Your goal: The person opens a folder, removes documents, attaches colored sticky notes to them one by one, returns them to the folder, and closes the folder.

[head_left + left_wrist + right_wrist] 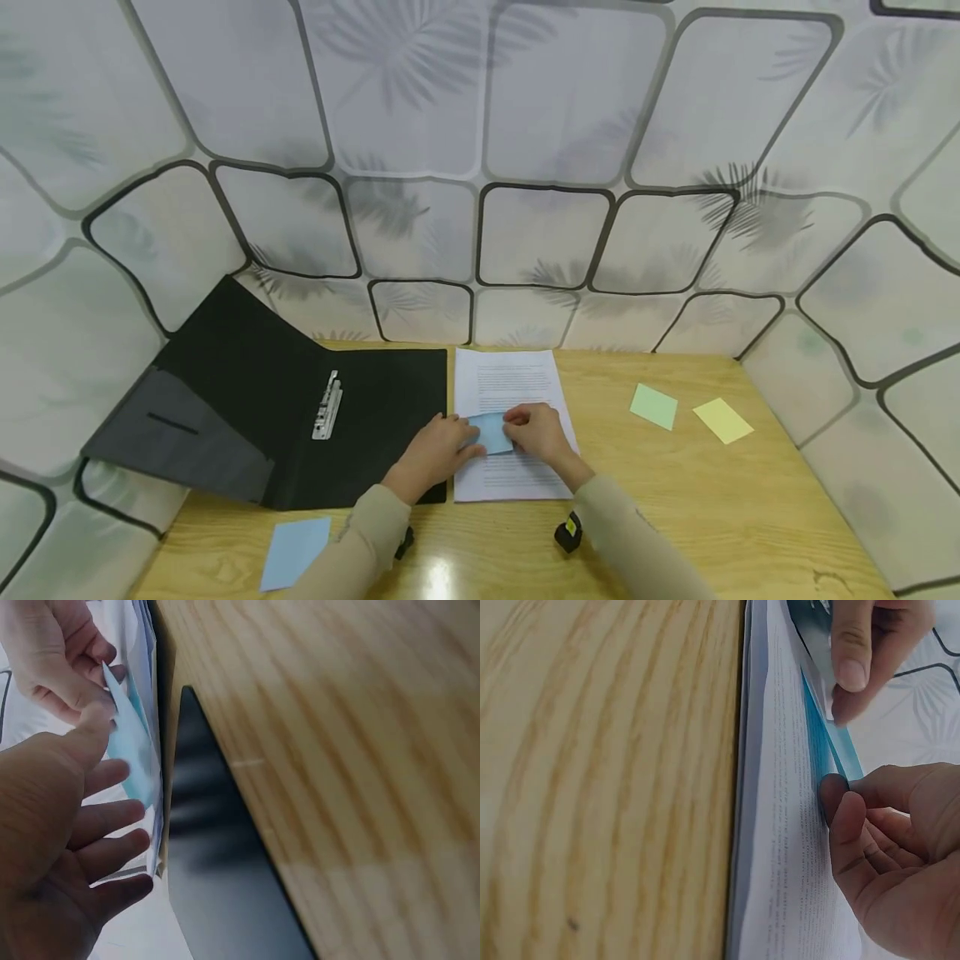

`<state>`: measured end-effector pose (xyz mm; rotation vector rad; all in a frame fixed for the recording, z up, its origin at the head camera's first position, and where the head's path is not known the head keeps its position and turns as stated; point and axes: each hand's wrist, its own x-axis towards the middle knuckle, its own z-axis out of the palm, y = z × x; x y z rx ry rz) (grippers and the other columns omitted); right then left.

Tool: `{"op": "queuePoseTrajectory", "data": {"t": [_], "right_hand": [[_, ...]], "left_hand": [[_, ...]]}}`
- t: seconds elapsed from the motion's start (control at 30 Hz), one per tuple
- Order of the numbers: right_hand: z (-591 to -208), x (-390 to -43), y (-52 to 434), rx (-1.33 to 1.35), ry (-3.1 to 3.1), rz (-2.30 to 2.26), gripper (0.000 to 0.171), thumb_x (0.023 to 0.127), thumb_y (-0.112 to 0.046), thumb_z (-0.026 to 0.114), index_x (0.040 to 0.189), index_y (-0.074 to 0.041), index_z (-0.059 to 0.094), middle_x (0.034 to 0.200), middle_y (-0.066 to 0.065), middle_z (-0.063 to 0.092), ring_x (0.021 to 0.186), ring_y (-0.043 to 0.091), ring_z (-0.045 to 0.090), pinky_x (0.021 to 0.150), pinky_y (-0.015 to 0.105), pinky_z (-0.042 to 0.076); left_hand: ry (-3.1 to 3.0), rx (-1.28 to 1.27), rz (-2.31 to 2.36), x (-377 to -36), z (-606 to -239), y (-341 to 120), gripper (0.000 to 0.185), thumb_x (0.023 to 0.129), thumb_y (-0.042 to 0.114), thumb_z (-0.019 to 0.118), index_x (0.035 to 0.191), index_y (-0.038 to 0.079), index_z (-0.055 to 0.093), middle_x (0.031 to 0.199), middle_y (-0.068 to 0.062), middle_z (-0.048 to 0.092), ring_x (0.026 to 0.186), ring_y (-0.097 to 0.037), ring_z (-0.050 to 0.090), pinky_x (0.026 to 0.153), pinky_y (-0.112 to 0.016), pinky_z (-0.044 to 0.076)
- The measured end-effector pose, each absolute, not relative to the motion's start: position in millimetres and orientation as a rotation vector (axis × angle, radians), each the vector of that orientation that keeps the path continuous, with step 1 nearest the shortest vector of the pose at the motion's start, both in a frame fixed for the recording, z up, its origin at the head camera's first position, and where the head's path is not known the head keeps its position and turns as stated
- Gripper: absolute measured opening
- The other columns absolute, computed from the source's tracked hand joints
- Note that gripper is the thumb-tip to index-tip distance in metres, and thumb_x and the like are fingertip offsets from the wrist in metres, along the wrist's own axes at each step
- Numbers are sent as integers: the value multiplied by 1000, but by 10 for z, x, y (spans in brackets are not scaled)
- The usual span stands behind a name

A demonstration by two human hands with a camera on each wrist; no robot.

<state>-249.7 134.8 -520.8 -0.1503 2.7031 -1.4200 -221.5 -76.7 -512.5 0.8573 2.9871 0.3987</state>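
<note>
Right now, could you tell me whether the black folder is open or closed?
Open: the black folder lies spread on the table, its metal clip exposed, left cover propped against the wall.

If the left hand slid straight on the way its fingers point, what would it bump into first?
Probably the right hand. The left hand points right across the small blue sticky note both hands hold on the white printed paper stack; depth is unclear.

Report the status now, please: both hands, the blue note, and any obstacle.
Left hand and right hand both pinch the blue sticky note. Note lies on the printed paper stack, beside the open black folder. Nothing in the way.
</note>
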Motion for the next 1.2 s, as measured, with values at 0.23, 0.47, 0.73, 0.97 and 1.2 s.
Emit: {"op": "queuePoseTrajectory", "data": {"t": [0.23,0.47,0.73,0.97,1.2], "right_hand": [[-5224,-2505,1324,-156,2727,-1393,15,88,-2,74,102,0,81,83,8,79,55,8,65,51,20,53],[-5219,-2531,1297,-252,2791,-1218,24,88,-3,74,111,0,79,75,3,70,56,8,58,51,20,47],[-5198,-2498,1225,-468,2946,-694,39,97,-24,76,133,-8,74,76,5,60,61,13,45,53,27,38],[-5189,-2421,1239,-522,3023,-363,44,101,-41,70,141,-22,70,91,12,63,64,17,50,51,35,49],[-5255,-2406,1357,-464,3096,-253,45,100,-51,68,138,-28,72,89,12,64,59,17,51,45,33,48]], "left_hand": [[3051,850,232,-2218,-5158,-711,49,101,43,68,140,13,69,144,-7,68,136,-31,62,115,-52,49],[3017,784,148,-2247,-5163,-698,56,100,47,67,147,16,64,150,-5,64,143,-32,56,117,-59,45],[3011,773,53,-2241,-5139,-669,57,100,50,65,149,19,63,152,-2,62,141,-29,59,114,-57,49],[3030,758,14,-2218,-5141,-649,59,100,51,64,148,17,63,151,-5,63,134,-32,65,104,-52,58],[3055,750,-24,-2217,-5164,-644,58,99,53,64,147,19,65,149,-4,64,131,-31,67,100,-47,60]]}}
